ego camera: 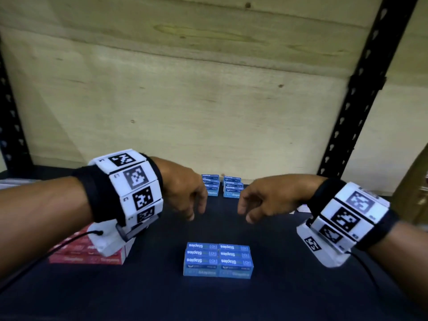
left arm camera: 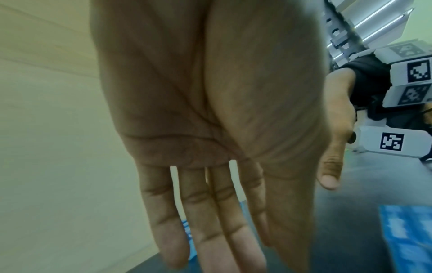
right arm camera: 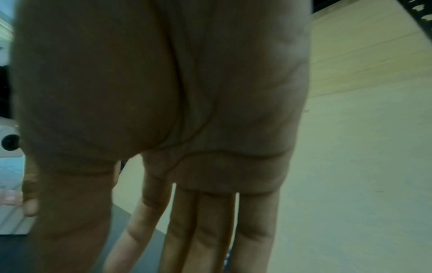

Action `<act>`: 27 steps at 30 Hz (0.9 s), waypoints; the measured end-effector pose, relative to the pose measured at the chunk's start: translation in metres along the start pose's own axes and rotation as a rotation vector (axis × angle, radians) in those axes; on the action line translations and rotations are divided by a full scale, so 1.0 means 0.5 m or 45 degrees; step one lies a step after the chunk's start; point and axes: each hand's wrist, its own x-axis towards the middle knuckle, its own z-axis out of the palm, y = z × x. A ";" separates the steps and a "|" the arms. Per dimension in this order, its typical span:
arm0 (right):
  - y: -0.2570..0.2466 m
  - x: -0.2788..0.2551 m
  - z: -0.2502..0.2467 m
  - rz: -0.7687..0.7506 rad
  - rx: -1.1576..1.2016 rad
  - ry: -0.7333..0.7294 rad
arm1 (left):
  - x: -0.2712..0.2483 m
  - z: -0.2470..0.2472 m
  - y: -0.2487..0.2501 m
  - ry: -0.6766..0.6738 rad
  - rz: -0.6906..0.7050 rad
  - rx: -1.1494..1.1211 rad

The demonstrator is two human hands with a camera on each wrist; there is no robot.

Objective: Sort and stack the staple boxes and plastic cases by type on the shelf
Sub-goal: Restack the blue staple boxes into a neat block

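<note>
A block of blue staple boxes [ego camera: 218, 259] sits on the dark shelf [ego camera: 278, 286] near the front, two stacks side by side. Two more stacks of blue staple boxes [ego camera: 232, 186] stand at the back against the wooden wall. Red staple boxes [ego camera: 90, 253] lie at the left under my left wrist. My left hand [ego camera: 185, 193] hovers above the shelf between the front block and the back stacks, fingers relaxed and empty. My right hand [ego camera: 257, 200] faces it, also empty. In the wrist views the left hand [left arm camera: 210, 212] and the right hand [right arm camera: 187, 221] show straight, loose fingers.
A plywood back wall [ego camera: 185, 100] closes the shelf behind. Black perforated uprights [ego camera: 361, 89] stand at both sides. A brown box [ego camera: 416, 205] shows at the far right edge.
</note>
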 end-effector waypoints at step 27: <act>0.085 0.207 -0.049 0.179 -0.195 0.118 | 0.217 -0.034 -0.059 0.078 -0.186 0.257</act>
